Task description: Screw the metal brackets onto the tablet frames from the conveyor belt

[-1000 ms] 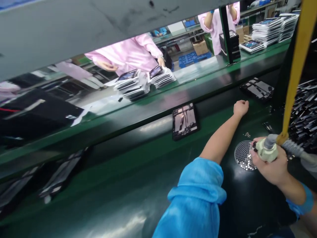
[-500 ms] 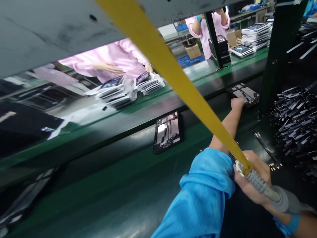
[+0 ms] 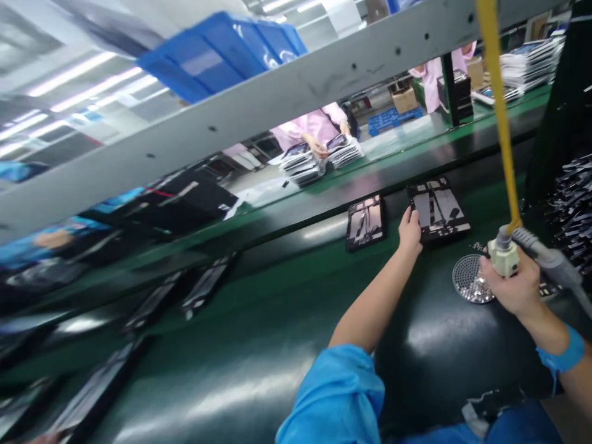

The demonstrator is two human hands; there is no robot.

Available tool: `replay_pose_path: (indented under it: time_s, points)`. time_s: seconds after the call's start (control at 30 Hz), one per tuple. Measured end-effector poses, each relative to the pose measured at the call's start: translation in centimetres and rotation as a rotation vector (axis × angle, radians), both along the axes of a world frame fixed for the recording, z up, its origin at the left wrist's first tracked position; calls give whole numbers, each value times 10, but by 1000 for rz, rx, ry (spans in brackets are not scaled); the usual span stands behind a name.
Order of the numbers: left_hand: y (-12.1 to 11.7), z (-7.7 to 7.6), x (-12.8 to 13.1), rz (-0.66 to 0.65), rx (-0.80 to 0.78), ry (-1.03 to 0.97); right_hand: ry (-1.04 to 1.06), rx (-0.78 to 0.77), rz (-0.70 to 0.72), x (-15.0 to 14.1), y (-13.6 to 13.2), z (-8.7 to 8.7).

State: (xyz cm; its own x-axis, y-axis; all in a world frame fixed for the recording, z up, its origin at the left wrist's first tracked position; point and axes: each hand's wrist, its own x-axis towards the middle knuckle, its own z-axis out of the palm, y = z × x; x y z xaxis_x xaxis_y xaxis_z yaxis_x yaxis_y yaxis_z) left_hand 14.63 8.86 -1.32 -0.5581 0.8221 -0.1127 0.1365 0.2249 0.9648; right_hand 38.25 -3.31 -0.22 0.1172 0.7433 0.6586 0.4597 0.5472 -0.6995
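My left hand [image 3: 409, 232] reaches forward and grips the near left edge of a black tablet frame [image 3: 439, 210] lying on the dark conveyor belt [image 3: 287, 234]. A second tablet frame [image 3: 365, 221] lies just to its left. My right hand [image 3: 509, 285] is closed around a pale electric screwdriver [image 3: 505, 254] that hangs from a yellow strap [image 3: 499, 111], with a grey hose running off to the right. Under that hand sits a round perforated screw tray [image 3: 469, 280], with a few loose screws beside it.
Several more tablet frames [image 3: 203, 285] ride the belt to the left. A grey shelf beam [image 3: 277, 105] crosses overhead with a blue crate [image 3: 217, 52] on it. Across the line, people in pink coats [image 3: 314, 126] handle stacked tablets [image 3: 324, 157]. Dark stacked parts [image 3: 573, 203] stand at right.
My left hand has taken hold of the far-right tablet frame and drawn it nearer, beside the other frame. My view has tilted upward. The screwdriver is upright again over the screw tray.
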Motion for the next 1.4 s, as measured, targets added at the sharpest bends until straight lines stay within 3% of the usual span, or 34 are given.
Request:
replay_pose_path:
  time_s: [0.1,0.23,0.33,0.43,0.5,0.53,0.6,0.67,0.77,0.97,1.23,1.4]
  points:
    - [-97,-1,-37,71,34,-155,30,-86,14,9,4,-9]
    - [-217,-18,-46,128,59,-380,83,-221,68,10,15,-7]
    - [-273,-31,-39,99,-9,-354,9,-208,74,6,9,7]
    - [-300,-30,-47,-20,-52,-131,-86,66,0,8,-24,17]
    - [-312,-23,-59,-127,-59,158,-161,161,67,11,-53,15]
    - [-317,-18,-65,-201,-72,302,-234,126,209,11,-66,10]
    - [-327,-9,-73,-402,-133,504,-398,-39,518,11,-87,-3]
    - [-336,-4,-74,-625,-202,604,-560,-210,679,7,-99,-18]
    - [-340,-8,-67,-788,-236,716,-754,-313,658,0,-103,-32]
    - [-331,-18,-63,-791,-214,799,-783,-362,666,-3,-92,-34]
    - [-306,20,-56,-772,-135,968,-641,-330,718,3,-89,-41]
    - [-276,31,-36,-1081,-44,1061,-551,-338,709,2,-89,-42]
